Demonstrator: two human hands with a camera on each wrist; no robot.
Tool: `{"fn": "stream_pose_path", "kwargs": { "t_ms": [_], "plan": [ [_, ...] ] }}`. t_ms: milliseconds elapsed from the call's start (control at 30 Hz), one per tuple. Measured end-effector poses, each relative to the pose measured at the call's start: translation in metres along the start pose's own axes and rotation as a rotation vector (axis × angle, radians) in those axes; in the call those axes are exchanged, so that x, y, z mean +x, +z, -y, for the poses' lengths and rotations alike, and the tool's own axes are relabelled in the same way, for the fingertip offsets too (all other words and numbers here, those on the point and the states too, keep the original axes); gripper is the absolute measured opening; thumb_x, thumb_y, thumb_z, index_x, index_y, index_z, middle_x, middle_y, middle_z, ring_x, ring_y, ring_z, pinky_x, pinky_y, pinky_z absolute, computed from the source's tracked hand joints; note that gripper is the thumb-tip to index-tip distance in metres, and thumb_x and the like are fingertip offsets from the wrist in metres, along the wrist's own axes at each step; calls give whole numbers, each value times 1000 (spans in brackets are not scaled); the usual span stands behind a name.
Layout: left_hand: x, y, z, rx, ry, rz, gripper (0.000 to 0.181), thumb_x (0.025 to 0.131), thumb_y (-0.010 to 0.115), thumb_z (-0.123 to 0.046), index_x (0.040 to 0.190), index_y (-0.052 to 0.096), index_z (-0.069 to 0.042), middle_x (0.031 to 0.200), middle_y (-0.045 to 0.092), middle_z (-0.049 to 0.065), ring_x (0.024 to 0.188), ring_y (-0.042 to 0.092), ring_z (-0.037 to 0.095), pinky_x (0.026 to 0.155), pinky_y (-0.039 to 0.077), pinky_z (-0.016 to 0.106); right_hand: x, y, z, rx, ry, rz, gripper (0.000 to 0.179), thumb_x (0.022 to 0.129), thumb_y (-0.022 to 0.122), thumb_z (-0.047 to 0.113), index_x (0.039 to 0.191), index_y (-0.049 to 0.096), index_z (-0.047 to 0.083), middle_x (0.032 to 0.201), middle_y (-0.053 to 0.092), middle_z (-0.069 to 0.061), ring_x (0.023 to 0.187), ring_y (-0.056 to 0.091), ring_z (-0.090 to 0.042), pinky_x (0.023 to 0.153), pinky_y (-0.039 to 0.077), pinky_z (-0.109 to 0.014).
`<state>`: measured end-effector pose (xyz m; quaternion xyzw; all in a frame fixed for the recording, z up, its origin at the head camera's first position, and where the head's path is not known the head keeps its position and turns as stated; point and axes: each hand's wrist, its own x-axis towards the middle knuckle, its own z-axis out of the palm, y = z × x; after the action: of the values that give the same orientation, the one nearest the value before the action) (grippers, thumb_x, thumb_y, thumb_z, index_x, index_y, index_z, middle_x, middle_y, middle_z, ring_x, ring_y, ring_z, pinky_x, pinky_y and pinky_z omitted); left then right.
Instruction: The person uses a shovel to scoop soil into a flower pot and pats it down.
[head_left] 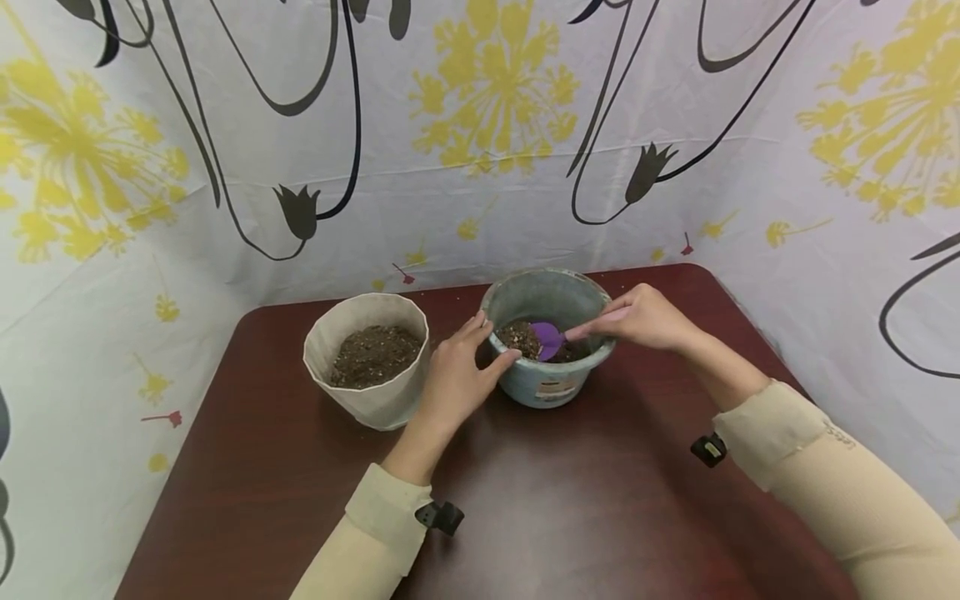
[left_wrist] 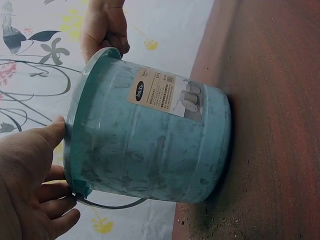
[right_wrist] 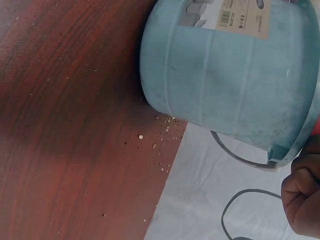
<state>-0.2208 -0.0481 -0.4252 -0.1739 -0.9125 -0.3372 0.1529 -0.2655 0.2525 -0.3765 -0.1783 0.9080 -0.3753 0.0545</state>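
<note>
A blue-green bucket (head_left: 543, 385) with dark soil (head_left: 519, 338) in it stands upright toward the back of the table. My right hand (head_left: 654, 317) grips the pink handle of a small trowel (head_left: 548, 340), whose purple blade lies inside the bucket against the soil. The left hand (head_left: 459, 373) rests on the bucket's left rim, thumb and fingers spread apart. In the left wrist view, the thumb touches the rim and the fingers lie loosely near the wire handle (left_wrist: 112, 205). A white pot (head_left: 378, 407) holding soil (head_left: 375, 357) stands left of the bucket.
Both containers stand on a dark red table (head_left: 555, 500). Soil crumbs (right_wrist: 167, 122) lie on it beside the bucket. Behind the table hangs a white cloth (head_left: 420, 225) printed with flowers.
</note>
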Motion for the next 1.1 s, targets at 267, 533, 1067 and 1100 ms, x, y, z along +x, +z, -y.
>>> {"fn": "stream_pose_path", "kwargs": {
  "t_ms": [267,533,1067,1100],
  "plan": [
    [1,0,0,-1,2,6,69,91,70,-55,136,64,-3,148,53,10,131,55,34,109,45,50,-4,-3,-3,82,30,-26,17,90,76,42,98,84,29,91,78,6,56,32,-1,47,29,-26],
    [1,-1,-1,20,-8,15,70,91,69,-57,137,64,-4,149,53,8,131,56,32,109,44,50,-6,-4,-10,201,25,-8,21,93,74,40,100,84,24,101,78,5,109,67,-7,84,53,-19],
    [3,-6,-5,41,-11,59,69,93,66,-57,138,63,-4,152,50,8,132,55,34,108,45,50,-20,-17,-10,235,107,-94,30,87,77,50,103,83,25,101,78,1,117,63,-7,96,48,-20],
    [3,-6,-5,44,-13,65,69,93,66,-57,138,63,-4,152,50,8,132,54,34,108,45,50,-20,-18,-11,239,111,-94,31,87,76,49,104,83,24,101,78,1,118,63,-7,97,48,-20]
  ]
}}
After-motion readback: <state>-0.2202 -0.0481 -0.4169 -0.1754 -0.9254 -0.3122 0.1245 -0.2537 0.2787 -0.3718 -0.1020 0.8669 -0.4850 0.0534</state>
